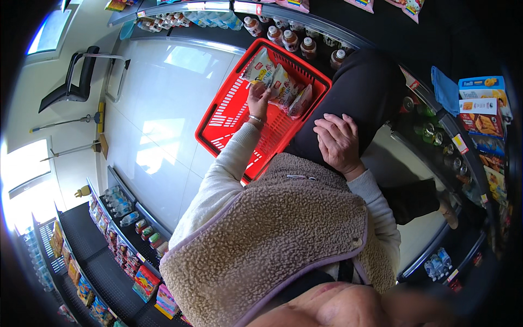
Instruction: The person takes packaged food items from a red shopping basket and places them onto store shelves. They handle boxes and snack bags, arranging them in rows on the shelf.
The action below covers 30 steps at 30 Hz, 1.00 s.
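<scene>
A red plastic shopping basket (222, 116) stands on the floor before me, beside my bent leg. My left hand (258, 100) reaches into it, fingers and thumb at the lower edge of a snack bag (261, 65) that leans on the far end. A second snack bag (282, 88) lies against the first, and a smaller bag (301, 102) rests by the right wall. My right hand (337, 141) holds nothing; it lies over my dark-trousered thigh with the fingers slightly spread.
A low shelf with capped drink bottles (290, 40) runs just beyond the basket. On the right, shelves hold drink cans (428, 130) and boxed snacks (482, 108). Shelving with water bottles (116, 202) stands at lower left. A black chair (83, 75) is near the far wall.
</scene>
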Available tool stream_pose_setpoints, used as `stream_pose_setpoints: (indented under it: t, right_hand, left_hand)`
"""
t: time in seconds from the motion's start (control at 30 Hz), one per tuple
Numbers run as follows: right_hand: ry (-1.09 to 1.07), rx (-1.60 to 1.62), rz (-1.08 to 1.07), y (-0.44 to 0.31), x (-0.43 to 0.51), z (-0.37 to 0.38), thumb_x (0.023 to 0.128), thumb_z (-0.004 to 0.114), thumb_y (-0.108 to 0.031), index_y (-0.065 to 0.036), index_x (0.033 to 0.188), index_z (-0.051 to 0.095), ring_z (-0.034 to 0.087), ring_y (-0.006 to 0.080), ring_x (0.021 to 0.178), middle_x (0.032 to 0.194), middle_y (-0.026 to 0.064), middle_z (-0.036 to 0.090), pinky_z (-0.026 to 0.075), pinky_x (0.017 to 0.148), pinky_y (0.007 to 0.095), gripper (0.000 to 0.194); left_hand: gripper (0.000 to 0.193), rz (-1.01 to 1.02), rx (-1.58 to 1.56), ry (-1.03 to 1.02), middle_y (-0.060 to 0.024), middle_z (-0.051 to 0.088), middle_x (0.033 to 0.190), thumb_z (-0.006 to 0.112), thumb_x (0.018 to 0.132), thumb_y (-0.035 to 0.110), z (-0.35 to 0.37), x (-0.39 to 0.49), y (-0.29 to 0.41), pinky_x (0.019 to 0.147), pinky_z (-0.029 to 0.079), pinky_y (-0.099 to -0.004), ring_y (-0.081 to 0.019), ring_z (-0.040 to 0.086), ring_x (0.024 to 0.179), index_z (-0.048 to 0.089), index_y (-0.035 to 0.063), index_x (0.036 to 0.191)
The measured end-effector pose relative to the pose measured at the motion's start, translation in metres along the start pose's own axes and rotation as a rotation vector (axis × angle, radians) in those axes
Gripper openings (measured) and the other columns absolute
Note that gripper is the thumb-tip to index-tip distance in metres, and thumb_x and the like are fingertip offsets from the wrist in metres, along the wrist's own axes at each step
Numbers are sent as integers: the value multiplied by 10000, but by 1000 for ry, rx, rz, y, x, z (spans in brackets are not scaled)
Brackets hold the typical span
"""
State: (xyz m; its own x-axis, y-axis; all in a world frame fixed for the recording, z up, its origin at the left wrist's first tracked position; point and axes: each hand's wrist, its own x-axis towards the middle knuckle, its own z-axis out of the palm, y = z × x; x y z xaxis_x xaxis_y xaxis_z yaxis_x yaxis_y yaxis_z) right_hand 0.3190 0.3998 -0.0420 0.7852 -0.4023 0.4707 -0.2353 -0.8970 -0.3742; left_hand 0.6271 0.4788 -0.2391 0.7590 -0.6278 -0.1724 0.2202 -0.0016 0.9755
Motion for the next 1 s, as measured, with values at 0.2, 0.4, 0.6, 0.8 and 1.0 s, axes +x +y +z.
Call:
stream_pose_setpoints:
  t: [0.2,0.4,0.6,0.8,1.0]
  right_hand:
    - [-5,0,10,-2,1,-3,940,636,-165,-105,1047,722,595,211,1265,1217,9,677,383,1131,477,150]
    - [8,45,-2,3,-4,-4,941,648,-178,-97,1064,721,594,218,1262,1219,27,670,386,1134,482,165]
    - [20,57,-69,6,-6,-1,912,640,-224,-82,1123,715,567,244,1285,1237,55,650,387,1142,493,265]
    - [21,66,-123,2,-3,0,891,651,-210,-78,1115,707,571,235,1276,1236,54,659,397,1147,476,266]
    - [14,187,-187,4,0,11,909,667,-148,-24,1113,709,586,265,1270,1244,92,659,419,1116,493,243]
  left_hand:
    - [339,129,136,-111,-88,679,1215,659,975,9,11,-4,-19,1011,523,-340,-198,650,1143,587,-22,1304]
    - [356,200,329,-53,-128,669,1206,683,939,20,9,-6,-28,984,537,-349,-223,656,1139,597,-8,1284]
    - [401,471,500,-23,-125,656,1259,728,956,115,37,16,45,990,513,-354,-243,637,1165,586,9,1315]
    - [407,742,428,-291,-123,663,1248,713,923,44,177,64,168,1003,493,-373,-257,636,1157,591,27,1312]
    - [721,973,633,-174,-285,597,1288,780,876,310,337,156,196,1046,460,-500,-461,570,1213,462,-52,1411]
